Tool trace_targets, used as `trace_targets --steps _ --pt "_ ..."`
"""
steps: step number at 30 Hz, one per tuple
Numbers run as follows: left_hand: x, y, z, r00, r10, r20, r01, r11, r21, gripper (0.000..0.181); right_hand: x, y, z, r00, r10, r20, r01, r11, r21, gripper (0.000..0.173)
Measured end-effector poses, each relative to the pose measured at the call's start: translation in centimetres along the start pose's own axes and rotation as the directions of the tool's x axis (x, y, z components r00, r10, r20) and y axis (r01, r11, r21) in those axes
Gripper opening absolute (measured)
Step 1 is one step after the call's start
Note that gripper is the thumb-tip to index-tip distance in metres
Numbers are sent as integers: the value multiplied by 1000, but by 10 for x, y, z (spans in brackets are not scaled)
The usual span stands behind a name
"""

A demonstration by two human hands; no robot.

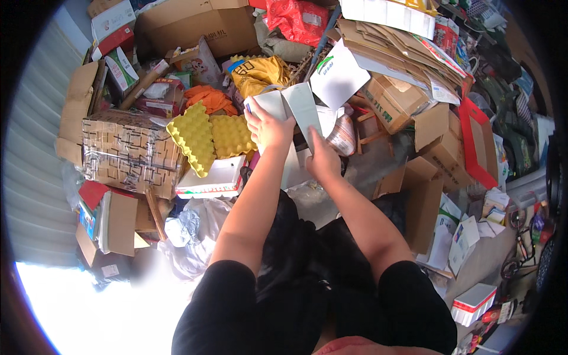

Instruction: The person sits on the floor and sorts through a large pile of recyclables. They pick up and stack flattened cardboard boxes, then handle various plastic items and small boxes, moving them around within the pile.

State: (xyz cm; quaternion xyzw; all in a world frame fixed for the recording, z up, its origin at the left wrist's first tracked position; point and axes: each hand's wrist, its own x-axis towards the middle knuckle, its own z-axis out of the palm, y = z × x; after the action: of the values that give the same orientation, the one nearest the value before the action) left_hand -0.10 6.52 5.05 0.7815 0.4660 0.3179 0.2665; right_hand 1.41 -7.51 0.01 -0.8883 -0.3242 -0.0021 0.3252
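Note:
In front of my body, both hands are on a pale white cardboard box [303, 106] with parted panels. My left hand [271, 128] spreads its fingers over the left panel and presses against it. Its far fingertips curl over the panel's outer edge. My right hand [324, 156] grips the lower end of the right panel, thumb up along its face. A dark gap shows between the panels, and the lower part of the box is partly hidden by my hands. Left of my left hand are two yellow egg-crate foam pieces [233, 133], one tilted upright.
A taped cardboard box [128, 153] and a white tray-like box [213, 177] are at left. Flattened cardboard [390, 49] is stacked at upper right, above a small wooden stool [370, 128]. An open carton [419, 208] stands right of my legs. A yellow plastic bag [262, 73] lies ahead.

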Motion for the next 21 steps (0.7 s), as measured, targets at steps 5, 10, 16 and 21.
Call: trace_targets --steps 5,10,16,21 --pt "31 2 14 972 -147 183 129 986 106 112 15 3 -3 993 -29 114 41 994 -102 70" --pt "26 0 35 970 223 -95 -223 975 6 83 29 14 0 976 -199 -88 188 976 -113 65" --pt "13 29 12 948 69 311 72 905 -420 43 38 21 1 924 -306 -229 279 950 -143 60" --pt "33 -5 45 857 -186 481 515 284 -809 42 9 14 22 931 -363 33 364 930 -59 51"
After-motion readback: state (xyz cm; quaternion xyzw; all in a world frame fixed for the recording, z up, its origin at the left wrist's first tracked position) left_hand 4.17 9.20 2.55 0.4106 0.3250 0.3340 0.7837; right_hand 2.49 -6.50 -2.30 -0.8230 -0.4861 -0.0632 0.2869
